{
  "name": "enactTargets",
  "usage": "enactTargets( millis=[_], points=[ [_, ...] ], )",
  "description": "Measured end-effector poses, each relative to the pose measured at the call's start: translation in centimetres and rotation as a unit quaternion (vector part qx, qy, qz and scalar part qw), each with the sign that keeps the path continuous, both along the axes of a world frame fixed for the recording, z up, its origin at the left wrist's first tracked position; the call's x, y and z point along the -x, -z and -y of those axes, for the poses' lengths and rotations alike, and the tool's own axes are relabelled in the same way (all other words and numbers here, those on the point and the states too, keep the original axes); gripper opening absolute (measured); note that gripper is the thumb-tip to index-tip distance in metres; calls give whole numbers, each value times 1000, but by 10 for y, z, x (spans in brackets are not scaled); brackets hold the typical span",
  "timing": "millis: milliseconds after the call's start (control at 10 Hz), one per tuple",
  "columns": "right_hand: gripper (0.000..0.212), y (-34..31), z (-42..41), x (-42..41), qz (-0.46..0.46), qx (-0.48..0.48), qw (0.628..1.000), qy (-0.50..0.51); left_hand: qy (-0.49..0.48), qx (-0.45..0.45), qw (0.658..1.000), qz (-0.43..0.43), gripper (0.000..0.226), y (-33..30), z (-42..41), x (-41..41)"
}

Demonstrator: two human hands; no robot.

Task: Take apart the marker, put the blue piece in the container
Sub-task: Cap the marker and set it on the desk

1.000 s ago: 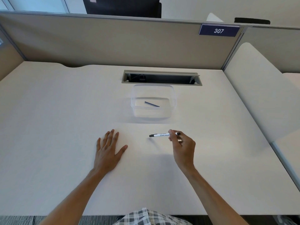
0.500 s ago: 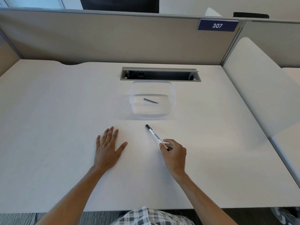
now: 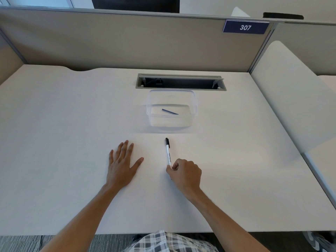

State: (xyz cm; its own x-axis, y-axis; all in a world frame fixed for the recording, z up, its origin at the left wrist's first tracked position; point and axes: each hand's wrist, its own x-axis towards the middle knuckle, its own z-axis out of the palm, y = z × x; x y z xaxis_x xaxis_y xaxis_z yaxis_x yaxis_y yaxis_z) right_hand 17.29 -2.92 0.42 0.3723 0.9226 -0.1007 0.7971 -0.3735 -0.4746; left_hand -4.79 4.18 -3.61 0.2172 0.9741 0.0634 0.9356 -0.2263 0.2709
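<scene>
A white marker [image 3: 168,152] with a black cap lies along the desk, cap end pointing away from me toward the container. My right hand [image 3: 185,172] pinches its near end with curled fingers, low on the desk. My left hand [image 3: 121,163] rests flat on the desk to the left, fingers spread, holding nothing. A clear plastic container [image 3: 194,102] stands beyond the marker, and a thin blue piece [image 3: 170,111] lies on its bottom.
A grey cable slot [image 3: 181,82] is cut into the white desk [image 3: 54,142] just behind the container. Beige partition walls [image 3: 127,42] close off the back and sides, with a "307" sign [image 3: 245,27]. A white panel [image 3: 291,91] rises at the right.
My right hand drew back toward me and lowered, turning the marker from crosswise to pointing away from me. The left hand stayed flat in place.
</scene>
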Motion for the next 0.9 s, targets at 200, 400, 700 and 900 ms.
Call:
enactTargets(
  millis=[200, 400, 700, 900],
  points=[
    [34, -3, -13, 2, -5, 0, 1000, 4, 1, 1, 1000, 2, 79, 0, 0, -1],
    [31, -5, -29, 7, -4, 17, 1000, -25, 0, -1, 1000, 1, 79, -2, 0, -1],
    [29, -1, -30, 5, 8, 17, 999, -28, -1, 1, 1000, -1, 78, -1, 0, 0],
    [28, 2, -29, 4, -11, 5, 1000, -24, 0, 1, 1000, -3, 79, -1, 0, 0]
  ],
)
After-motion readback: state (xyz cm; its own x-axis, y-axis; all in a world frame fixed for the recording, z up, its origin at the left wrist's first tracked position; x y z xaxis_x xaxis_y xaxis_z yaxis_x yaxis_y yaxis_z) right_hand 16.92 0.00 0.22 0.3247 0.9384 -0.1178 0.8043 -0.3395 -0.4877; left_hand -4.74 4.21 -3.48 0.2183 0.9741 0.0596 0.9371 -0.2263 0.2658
